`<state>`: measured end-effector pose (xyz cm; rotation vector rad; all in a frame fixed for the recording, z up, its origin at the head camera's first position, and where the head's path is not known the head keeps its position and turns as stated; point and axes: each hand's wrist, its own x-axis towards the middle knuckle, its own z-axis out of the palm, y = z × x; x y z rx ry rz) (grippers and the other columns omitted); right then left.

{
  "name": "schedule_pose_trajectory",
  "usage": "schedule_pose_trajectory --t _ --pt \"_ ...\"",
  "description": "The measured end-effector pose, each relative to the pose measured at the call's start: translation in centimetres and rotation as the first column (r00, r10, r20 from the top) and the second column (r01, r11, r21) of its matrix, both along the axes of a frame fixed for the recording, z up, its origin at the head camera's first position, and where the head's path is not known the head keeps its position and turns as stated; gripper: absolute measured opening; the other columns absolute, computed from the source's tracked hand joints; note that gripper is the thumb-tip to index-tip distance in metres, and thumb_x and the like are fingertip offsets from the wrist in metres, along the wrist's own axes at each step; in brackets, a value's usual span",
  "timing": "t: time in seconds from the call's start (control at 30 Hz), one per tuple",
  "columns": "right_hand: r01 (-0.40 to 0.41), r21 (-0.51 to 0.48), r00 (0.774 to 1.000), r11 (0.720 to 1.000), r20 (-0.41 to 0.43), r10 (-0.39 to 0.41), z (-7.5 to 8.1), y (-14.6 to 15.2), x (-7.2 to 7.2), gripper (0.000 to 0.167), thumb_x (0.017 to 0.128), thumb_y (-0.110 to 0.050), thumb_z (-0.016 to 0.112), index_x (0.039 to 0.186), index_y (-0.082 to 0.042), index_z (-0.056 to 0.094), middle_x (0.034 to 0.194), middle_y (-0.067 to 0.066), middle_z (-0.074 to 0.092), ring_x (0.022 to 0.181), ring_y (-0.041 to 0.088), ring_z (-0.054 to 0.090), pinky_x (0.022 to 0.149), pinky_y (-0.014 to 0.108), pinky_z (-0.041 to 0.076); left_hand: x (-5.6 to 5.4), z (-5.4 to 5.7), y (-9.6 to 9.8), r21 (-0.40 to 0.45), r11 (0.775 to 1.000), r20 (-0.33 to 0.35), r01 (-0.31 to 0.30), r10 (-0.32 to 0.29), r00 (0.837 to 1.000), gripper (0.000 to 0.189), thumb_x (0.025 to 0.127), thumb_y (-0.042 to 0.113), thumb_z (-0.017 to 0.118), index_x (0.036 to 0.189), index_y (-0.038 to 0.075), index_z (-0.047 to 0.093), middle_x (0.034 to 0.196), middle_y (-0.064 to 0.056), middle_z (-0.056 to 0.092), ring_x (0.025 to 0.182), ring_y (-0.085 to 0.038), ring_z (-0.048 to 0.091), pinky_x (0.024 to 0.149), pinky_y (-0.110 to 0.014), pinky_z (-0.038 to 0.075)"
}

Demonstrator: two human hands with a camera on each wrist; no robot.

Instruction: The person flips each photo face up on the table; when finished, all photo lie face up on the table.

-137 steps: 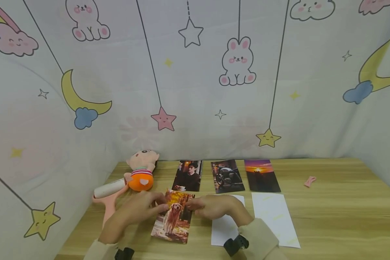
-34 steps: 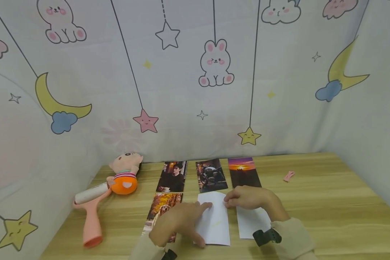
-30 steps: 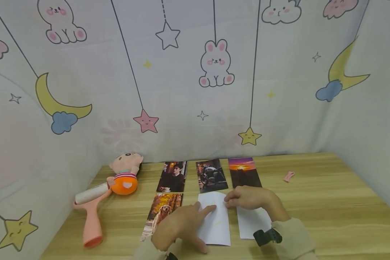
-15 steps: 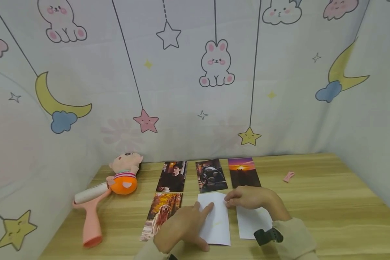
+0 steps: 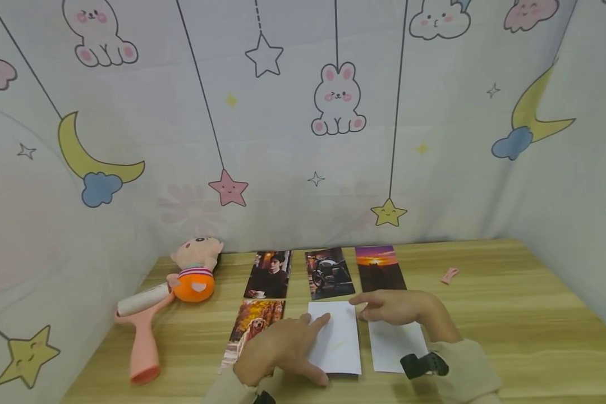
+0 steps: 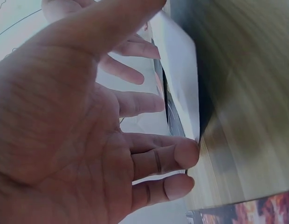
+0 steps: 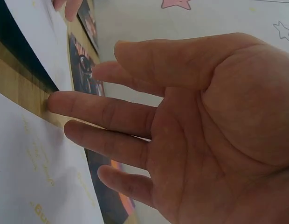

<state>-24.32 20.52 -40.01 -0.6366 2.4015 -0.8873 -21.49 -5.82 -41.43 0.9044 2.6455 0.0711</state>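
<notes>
Shifted slightly right and straighter than half a second earlier, the right hand [image 5: 398, 307] extends its fingers beside the white card [image 5: 341, 343] — the left hand [image 5: 286, 349] spread at its other edge, apparently steadying it in line below the bike photo [image 5: 329, 274].

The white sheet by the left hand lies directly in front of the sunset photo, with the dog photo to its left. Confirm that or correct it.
Wrong: the head view shows the white sheet by the left hand in front of the motorcycle photo, not the sunset photo. The dog photo is left of the sheet.
</notes>
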Motion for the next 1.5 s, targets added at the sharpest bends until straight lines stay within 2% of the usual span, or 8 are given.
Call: schedule_pose_trajectory --t 0.27,0.37,0.47,0.67,0.8,1.0,1.27,1.5 --pt "-0.016 -0.015 0.998 1.0 0.06 0.016 0.5 -0.4 0.3 0.046 0.1 -0.023 0.058 0.146 -0.018 0.051 0.14 0.013 0.055 0.13 0.033 0.048 0.108 0.06 0.034 -0.8 0.2 -1.2 0.139 0.99 0.102 0.005 -0.019 0.995 0.105 0.076 0.062 0.078 0.157 0.015 0.031 0.144 -0.011 0.052 0.121 -0.019 0.057 0.098 -0.037 0.049" --pt "-0.044 -0.029 0.997 0.999 0.069 0.046 0.5 -0.6 0.4 0.048 0.099 -0.02 0.059 0.146 -0.018 0.051 0.131 0.009 0.059 0.12 0.027 0.053 0.105 0.056 0.038 -0.9 0.3 -1.4 0.159 0.987 0.128 0.003 -0.024 0.991 0.104 0.078 0.062 0.077 0.158 0.014 0.031 0.147 -0.011 0.05 0.126 -0.017 0.053 0.102 -0.036 0.046" --pt "-0.071 -0.046 0.995 0.996 0.063 0.074 0.4 -0.7 0.4 0.048 0.099 -0.018 0.059 0.146 -0.016 0.05 0.125 0.007 0.06 0.114 0.024 0.056 0.101 0.053 0.041 -1.0 0.3 -1.4 0.157 0.988 0.146 -0.011 -0.013 0.989 0.104 0.078 0.064 0.076 0.158 0.015 0.03 0.147 -0.01 0.05 0.123 -0.016 0.054 0.101 -0.036 0.046" --pt "-0.055 -0.067 0.997 0.996 0.05 0.059 0.3 -1.0 0.3 0.047 0.099 -0.017 0.058 0.146 -0.017 0.05 0.122 0.006 0.06 0.112 0.024 0.055 0.1 0.056 0.042 -0.8 0.2 -1.0 0.134 0.991 0.119 -0.008 -0.009 0.993 0.102 0.077 0.063 0.077 0.158 0.021 0.03 0.131 -0.007 0.058 0.095 -0.011 0.058 0.084 -0.033 0.052" --pt "-0.053 -0.083 0.998 0.995 0.022 0.055 0.4 -1.1 0.4 0.046 0.1 -0.018 0.057 0.146 -0.016 0.051 0.129 0.01 0.058 0.118 0.029 0.054 0.102 0.06 0.04 -0.5 0.1 -0.8 0.098 0.995 0.104 -0.005 -0.006 0.995 0.097 0.077 0.063 0.076 0.156 0.026 0.034 0.123 -0.006 0.057 0.083 -0.012 0.054 0.075 -0.032 0.052" --pt "-0.048 -0.065 0.999 0.997 -0.008 0.048 0.8 -1.4 0.5 0.045 0.101 -0.021 0.056 0.146 -0.018 0.051 0.136 0.01 0.056 0.122 0.03 0.053 0.103 0.061 0.04 -0.3 0.0 -0.5 0.057 0.998 0.065 0.005 -0.009 0.998 0.097 0.075 0.067 0.076 0.155 0.029 0.037 0.12 -0.007 0.055 0.08 -0.013 0.053 0.071 -0.032 0.051" --pt "-0.146 -0.062 0.985 0.987 -0.099 0.14 1.2 -2.2 0.5 0.049 0.098 -0.022 0.06 0.146 -0.014 0.049 0.12 0.007 0.067 0.11 0.021 0.062 0.095 0.048 0.049 0.0 0.0 -0.2 0.033 0.999 0.024 0.006 -0.007 1.0 0.095 0.074 0.069 0.075 0.154 0.032 0.039 0.118 -0.009 0.054 0.079 -0.014 0.053 0.069 -0.033 0.052" --pt "-0.15 -0.087 0.978 0.985 -0.158 0.135 1.0 -2.4 0.3 0.053 0.099 -0.022 0.06 0.149 -0.015 0.045 0.117 0.002 0.068 0.108 0.018 0.062 0.091 0.043 0.051 -0.7 0.1 -0.8 0.076 0.997 0.073 0.007 -0.013 0.997 0.088 0.08 0.068 0.07 0.153 0.031 0.04 0.13 -0.008 0.055 0.09 -0.013 0.057 0.078 -0.036 0.054"
